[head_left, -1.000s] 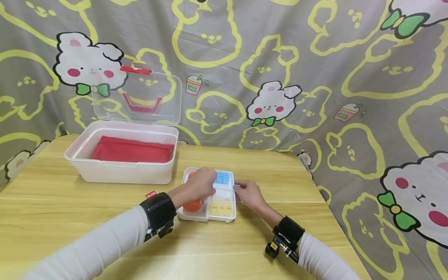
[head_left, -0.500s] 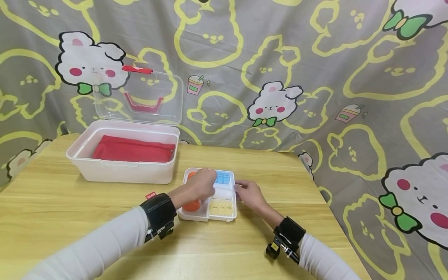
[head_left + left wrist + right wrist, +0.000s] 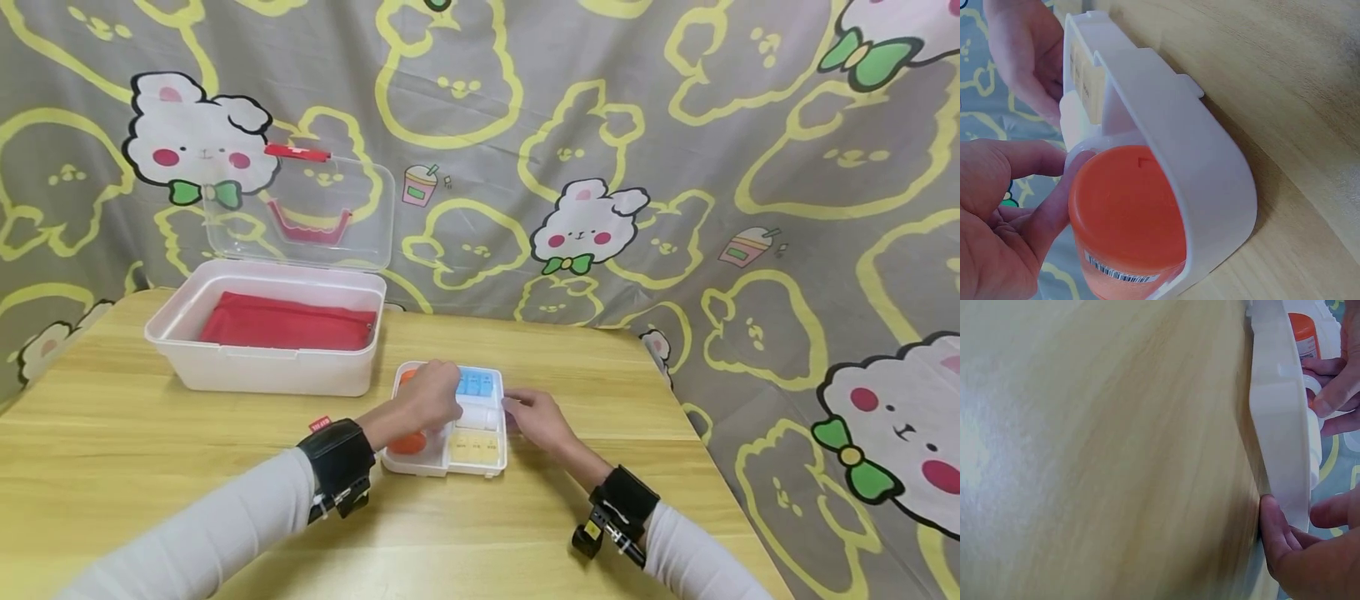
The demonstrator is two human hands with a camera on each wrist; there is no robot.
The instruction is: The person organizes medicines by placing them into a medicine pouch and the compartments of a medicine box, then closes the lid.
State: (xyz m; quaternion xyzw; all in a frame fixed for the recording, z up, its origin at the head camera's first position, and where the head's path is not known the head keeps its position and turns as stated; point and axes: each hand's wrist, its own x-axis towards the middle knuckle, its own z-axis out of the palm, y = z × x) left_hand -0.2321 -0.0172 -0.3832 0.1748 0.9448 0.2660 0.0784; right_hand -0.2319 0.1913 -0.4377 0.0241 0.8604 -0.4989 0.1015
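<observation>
A shallow white case [image 3: 435, 468] lies on the table, holding an orange-capped bottle [image 3: 1132, 206], a blue lettered pill organizer [image 3: 475, 382], a yellow lettered pill organizer [image 3: 474, 446] and a white cylinder [image 3: 475, 415]. My left hand [image 3: 429, 398] reaches over the case's middle. Its thumb and fingertips pinch a white, round-rimmed piece [image 3: 1312, 385] beside the bottle; most of that piece is hidden. At the case's right end, my right hand [image 3: 538, 418] grips the side wall, fingers outside and thumb by the upper edge.
Left of the case stands a translucent white box [image 3: 273, 371] with its clear lid [image 3: 360, 208] raised. A red zippered pouch [image 3: 288, 323] lies in it. A patterned curtain [image 3: 465, 325] hangs behind the wooden table [image 3: 480, 550].
</observation>
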